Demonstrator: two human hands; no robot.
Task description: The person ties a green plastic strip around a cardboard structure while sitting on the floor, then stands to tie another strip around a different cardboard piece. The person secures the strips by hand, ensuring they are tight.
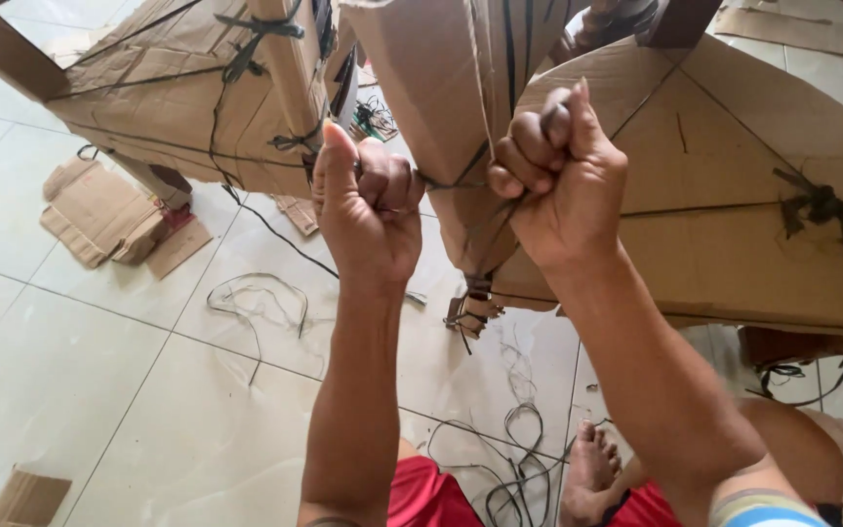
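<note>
Gripping strap, both hands, cardboard-wrapped leg, floor scraps

I am looking down at plain tan-brown cardboard wrapping that is showing dark, near-black strapping cord crossing it in thin lines. A black knot is sitting dark against the brown panel at right. The floor tiles are gleaming pale cream with thin grey grout lines, and loose cord is lying grey-black on them. Brown cardboard scraps are lying there too. Red shorts are showing at the bottom edge, beside a striped hem in blue, white and yellow.
</note>
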